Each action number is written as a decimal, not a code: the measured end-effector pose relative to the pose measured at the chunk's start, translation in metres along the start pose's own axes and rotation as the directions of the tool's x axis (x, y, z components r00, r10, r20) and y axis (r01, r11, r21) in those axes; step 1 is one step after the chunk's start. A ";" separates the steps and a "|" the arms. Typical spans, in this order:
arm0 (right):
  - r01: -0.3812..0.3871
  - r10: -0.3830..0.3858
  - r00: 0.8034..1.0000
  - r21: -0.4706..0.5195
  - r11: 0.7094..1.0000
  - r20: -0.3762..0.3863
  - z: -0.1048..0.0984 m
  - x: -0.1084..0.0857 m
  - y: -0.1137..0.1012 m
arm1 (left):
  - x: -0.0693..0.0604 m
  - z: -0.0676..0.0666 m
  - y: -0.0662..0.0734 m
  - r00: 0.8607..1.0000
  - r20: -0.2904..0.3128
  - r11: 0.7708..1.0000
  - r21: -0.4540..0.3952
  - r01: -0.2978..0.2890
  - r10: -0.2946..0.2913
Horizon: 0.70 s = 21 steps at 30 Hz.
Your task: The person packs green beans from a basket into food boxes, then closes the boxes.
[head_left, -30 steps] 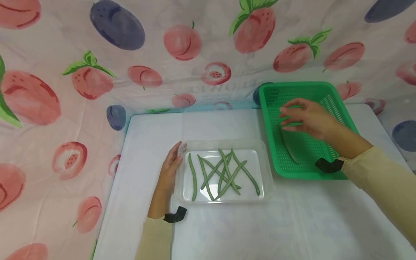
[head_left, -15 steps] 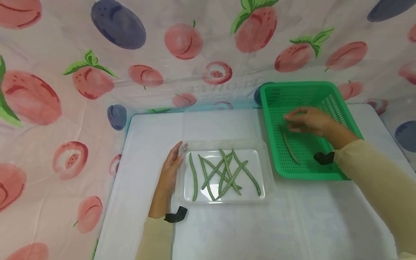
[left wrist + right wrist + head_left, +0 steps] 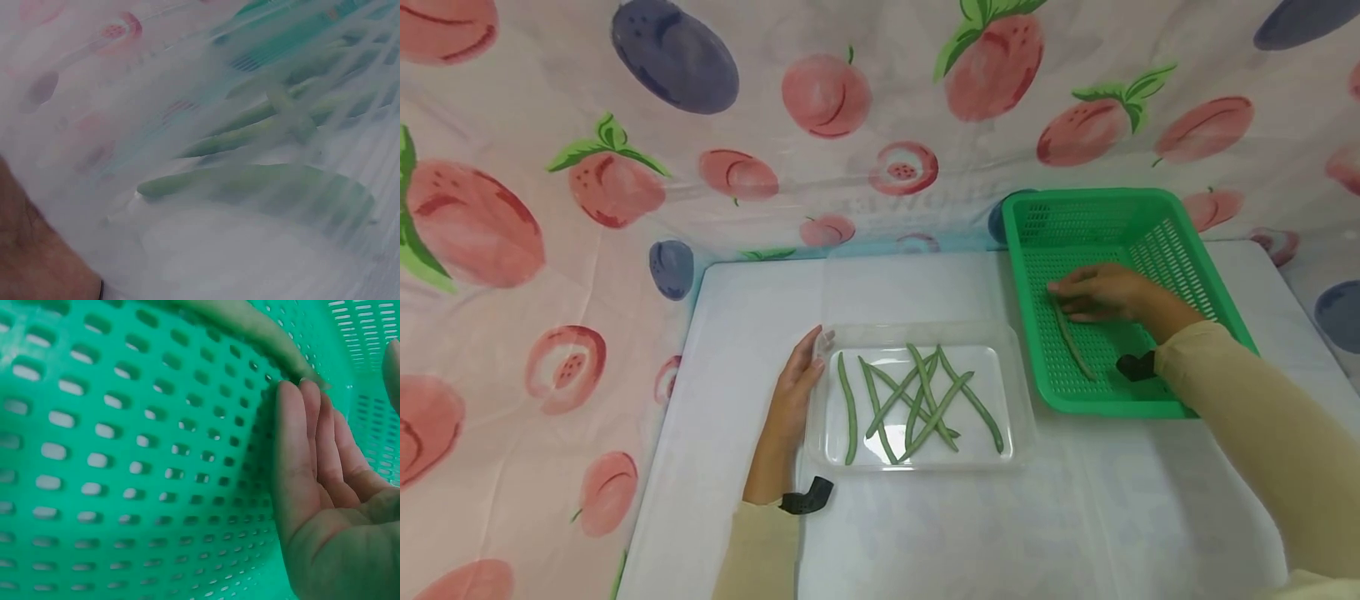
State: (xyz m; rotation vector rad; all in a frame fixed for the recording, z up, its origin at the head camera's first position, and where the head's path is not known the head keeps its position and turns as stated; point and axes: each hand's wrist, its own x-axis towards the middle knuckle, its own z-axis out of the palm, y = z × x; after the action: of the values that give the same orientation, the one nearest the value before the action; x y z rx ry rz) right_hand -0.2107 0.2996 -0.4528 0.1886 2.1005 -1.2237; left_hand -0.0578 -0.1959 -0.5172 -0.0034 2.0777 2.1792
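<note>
My left hand point(image 3: 792, 387) holds the left side of a clear plastic container point(image 3: 1024, 417), thumb near its rim and fingers along the outer wall. Several green beans point(image 3: 849, 417) lie in it, some crossed over each other. Through the cloudy wall, the left wrist view shows one bean point(image 3: 250, 187) up close. Inside a green basket point(image 3: 1037, 383), my right hand point(image 3: 1108, 293) is at the far end of a single green bean point(image 3: 1072, 346). In the right wrist view the fingers point(image 3: 294, 437) are nearly straight, their tips at this bean's end point(image 3: 269, 334), with the thumb point(image 3: 392, 375) apart.
The basket stands right of the container on a white-covered table point(image 3: 970, 533). A fruit-patterned curtain point(image 3: 730, 83) hangs behind and on the left. Black wrist cameras point(image 3: 807, 497) sit on both wrists.
My right hand has lowered into the basket, from above the bean to its far end. The left hand and the container have stayed in place.
</note>
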 end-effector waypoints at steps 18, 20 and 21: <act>-0.058 0.048 0.996 -0.141 0.988 -0.076 0.016 -0.002 -0.006 | -0.001 0.001 0.002 1.000 0.006 1.000 -0.016 -0.003 0.003; -0.055 0.046 0.996 -0.133 0.990 -0.072 0.014 -0.001 -0.006 | -0.001 0.000 0.001 1.000 0.008 1.000 -0.027 -0.004 0.005; -0.050 0.042 0.997 -0.128 0.991 -0.066 0.013 0.000 -0.006 | -0.001 0.000 0.001 1.000 0.011 0.999 -0.032 -0.006 0.006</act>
State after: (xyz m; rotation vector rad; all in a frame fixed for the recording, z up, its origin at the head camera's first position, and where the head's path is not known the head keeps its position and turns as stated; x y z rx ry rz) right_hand -0.2067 0.2857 -0.4529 0.2179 2.2093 -1.0628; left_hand -0.0568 -0.1956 -0.5163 0.0121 2.0391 2.2103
